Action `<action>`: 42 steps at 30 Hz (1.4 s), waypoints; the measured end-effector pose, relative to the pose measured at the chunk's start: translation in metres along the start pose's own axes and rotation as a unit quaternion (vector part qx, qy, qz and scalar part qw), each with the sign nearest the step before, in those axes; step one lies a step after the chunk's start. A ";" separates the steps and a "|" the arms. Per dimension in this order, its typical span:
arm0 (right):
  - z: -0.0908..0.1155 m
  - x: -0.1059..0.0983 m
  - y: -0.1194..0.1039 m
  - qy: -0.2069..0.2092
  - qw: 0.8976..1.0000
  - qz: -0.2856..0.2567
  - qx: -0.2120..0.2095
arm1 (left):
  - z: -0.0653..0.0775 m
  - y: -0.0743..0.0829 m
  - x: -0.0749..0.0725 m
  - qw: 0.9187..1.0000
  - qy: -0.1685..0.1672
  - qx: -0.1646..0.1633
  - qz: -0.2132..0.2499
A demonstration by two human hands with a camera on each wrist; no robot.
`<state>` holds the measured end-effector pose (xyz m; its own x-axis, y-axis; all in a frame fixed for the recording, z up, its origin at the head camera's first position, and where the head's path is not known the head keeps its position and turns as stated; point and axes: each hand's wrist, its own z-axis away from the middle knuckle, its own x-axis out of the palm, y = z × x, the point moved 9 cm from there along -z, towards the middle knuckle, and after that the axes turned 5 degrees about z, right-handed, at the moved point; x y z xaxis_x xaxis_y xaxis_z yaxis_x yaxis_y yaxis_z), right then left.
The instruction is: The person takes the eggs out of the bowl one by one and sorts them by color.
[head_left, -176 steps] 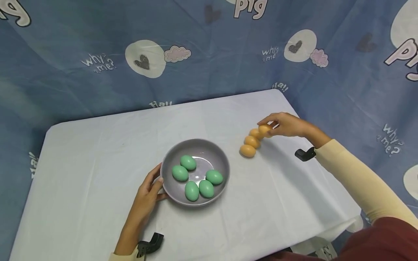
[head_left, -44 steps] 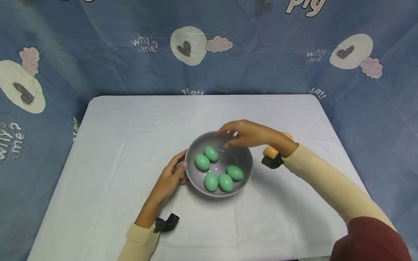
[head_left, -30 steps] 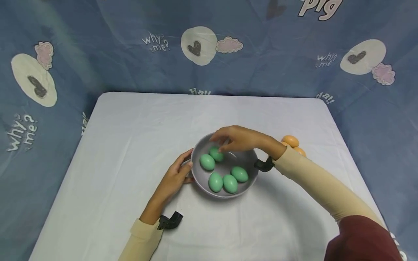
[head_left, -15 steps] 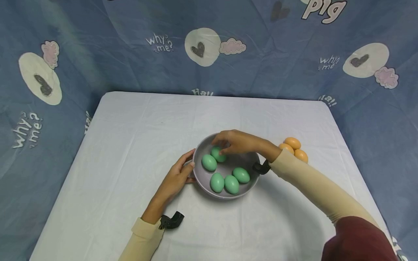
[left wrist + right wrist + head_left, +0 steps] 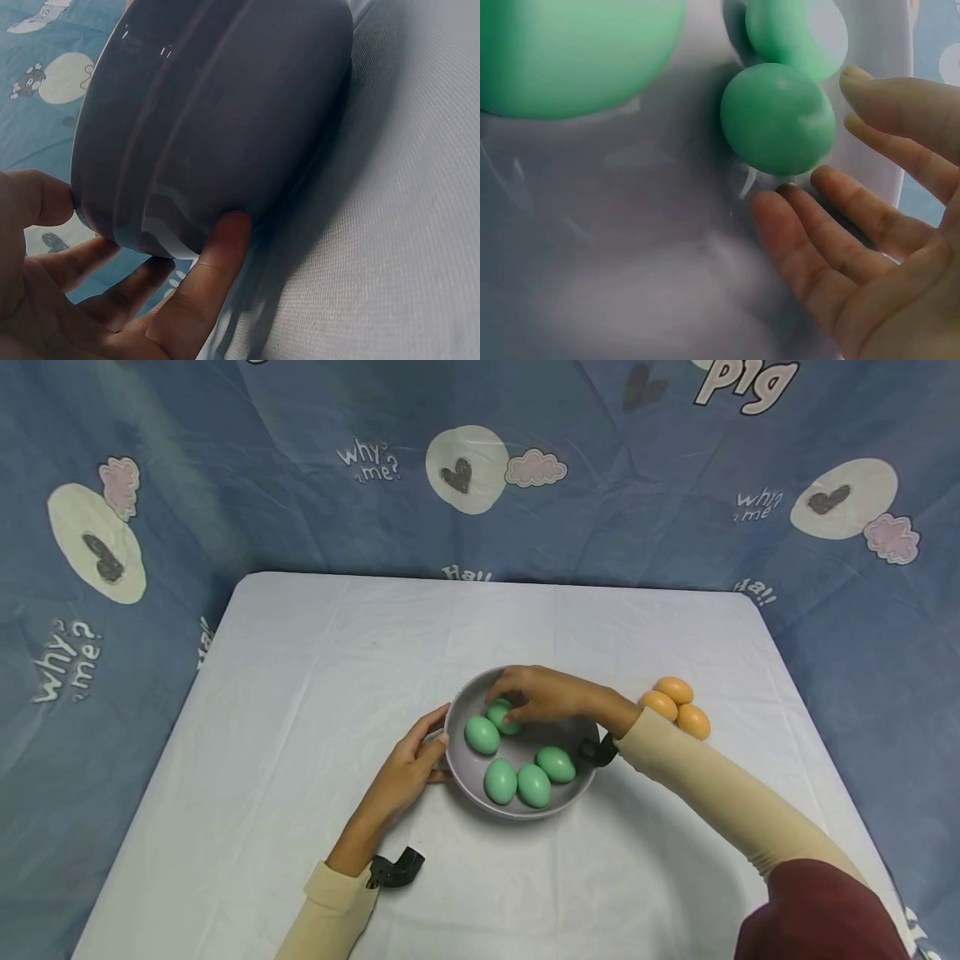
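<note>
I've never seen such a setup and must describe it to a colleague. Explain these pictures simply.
There is no machine here, just a person's bare left hand and right hand. The wide view comes from a camera worn on the head; the close-ups come from cameras on the two wrists. On the white cloth-covered table sits a gray bowl with five green eggs inside. Three orange eggs lie clustered to its right. The left hand touches the bowl's outer side. The right hand reaches inside, close around the farthest green egg, but no firm grip shows, so I can't call it held.
</note>
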<state>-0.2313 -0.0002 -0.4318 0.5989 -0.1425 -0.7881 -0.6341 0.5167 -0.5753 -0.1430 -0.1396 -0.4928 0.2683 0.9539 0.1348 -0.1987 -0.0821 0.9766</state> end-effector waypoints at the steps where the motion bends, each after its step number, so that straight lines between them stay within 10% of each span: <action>1: 0.000 0.000 0.000 0.001 1.000 -0.001 -0.003 | 0.000 0.000 0.000 1.000 0.000 0.001 0.000; 42: -0.005 0.015 -0.005 -0.011 0.998 0.052 -0.017 | 0.002 0.002 0.000 1.000 -0.002 -0.003 -0.002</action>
<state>-0.2222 -0.0090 -0.4417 0.5396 -0.0707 -0.8390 -0.7094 0.4986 -0.4982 -0.1417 -0.1403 -0.4907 0.2738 0.9528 0.1313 -0.2024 -0.0764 0.9763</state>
